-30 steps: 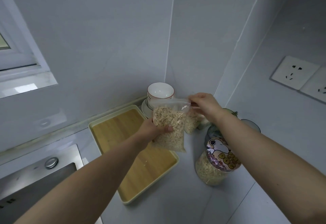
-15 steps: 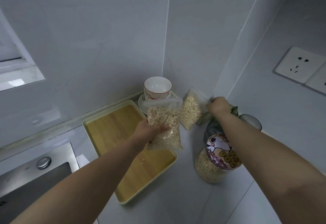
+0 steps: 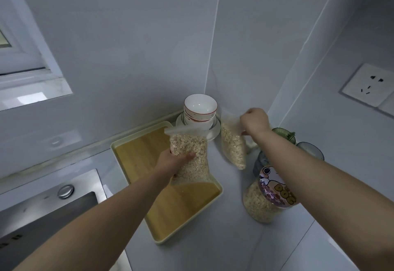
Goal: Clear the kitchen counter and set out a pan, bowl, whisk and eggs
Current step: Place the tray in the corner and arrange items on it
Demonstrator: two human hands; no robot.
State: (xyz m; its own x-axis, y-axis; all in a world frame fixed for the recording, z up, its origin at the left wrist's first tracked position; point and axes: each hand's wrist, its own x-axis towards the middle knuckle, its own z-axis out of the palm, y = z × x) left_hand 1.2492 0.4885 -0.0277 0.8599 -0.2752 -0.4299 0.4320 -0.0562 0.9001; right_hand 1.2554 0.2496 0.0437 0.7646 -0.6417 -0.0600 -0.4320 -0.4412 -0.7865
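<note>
While clearing goes on, the left hand point(image 3: 170, 163) clamps fingers around a clear oat-filled bag point(image 3: 188, 155); the right hand point(image 3: 253, 121) seemingly pinches a second clear oat bag point(image 3: 232, 145), which next needs lifting off the surface.

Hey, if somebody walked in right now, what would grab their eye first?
Two clear bags of oats held up over the counter: the left hand grips one bag above the wooden tray, and the right hand pinches the other bag by its top near the corner. Behind them stand stacked bowls; an oat jar sits lower right.
</note>
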